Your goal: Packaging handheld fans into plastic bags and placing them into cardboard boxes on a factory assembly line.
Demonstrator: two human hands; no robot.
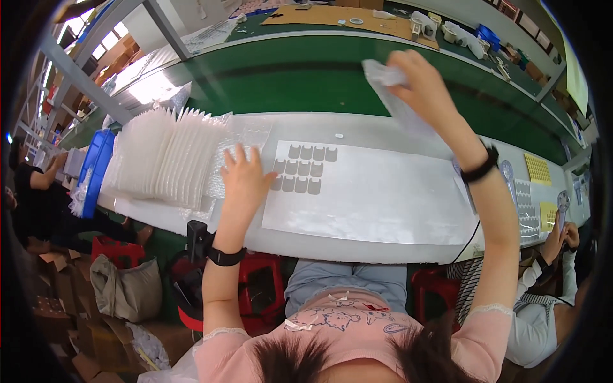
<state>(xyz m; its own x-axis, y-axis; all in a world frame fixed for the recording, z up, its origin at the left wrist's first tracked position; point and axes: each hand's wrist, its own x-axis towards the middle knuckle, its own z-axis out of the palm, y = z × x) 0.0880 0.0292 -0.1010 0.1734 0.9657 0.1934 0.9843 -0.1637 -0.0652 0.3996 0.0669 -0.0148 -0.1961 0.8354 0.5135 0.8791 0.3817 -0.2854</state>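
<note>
My right hand (421,86) is raised above the far edge of the table, its fingers closed on a thin translucent plastic sheet (385,83) that hangs below it, partly hidden by my wrist. My left hand (246,179) has its fingers spread over a flat piece of bubble wrap (246,132). Its thumb comes close to several small grey notched plates (304,167), which lie in rows on a shiny white sheet (370,204). I cannot tell whether the thumb touches one. To the left stands a thick stack of clear bubble-wrap pouches (169,156).
A blue bin (97,167) stands left of the pouches. At the right lie yellow dotted sheets (537,169); a co-worker there holds a small light-purple fan (562,203). Behind the table runs a green bench (274,70). Red stools (260,290) stand below.
</note>
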